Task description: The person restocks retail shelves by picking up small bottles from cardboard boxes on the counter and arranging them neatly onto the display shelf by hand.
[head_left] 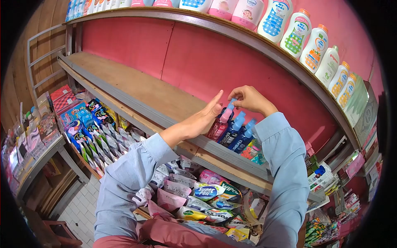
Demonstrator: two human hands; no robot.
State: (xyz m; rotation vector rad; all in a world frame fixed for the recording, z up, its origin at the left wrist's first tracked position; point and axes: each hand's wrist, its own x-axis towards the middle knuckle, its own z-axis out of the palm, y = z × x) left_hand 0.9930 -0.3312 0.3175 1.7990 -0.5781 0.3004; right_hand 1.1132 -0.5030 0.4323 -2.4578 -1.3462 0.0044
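Observation:
My right hand [252, 99] reaches over a cluster of Casablanca spray bottles, its fingers pinched at the light-blue cap [233, 102] of a bottle at the back. Most of that bottle is hidden behind the others. My left hand [202, 120] is held flat, fingers stretched out, along the left side of the group. Beside it stands a red bottle with a pink cap [216, 130]. Two dark blue bottles, a middle one [228, 135] and a right-hand one [240, 141], stand upright to its right. Colourful packs [252, 153] sit at the right end of the group.
The wooden shelf [124, 84] has a grey raised front edge. Above, a curved shelf carries baby powder and lotion bottles [296, 33]. Below are rows of refill pouches [206, 191]. A side table [39, 155] with goods stands left, and more merchandise [322, 177] is at right.

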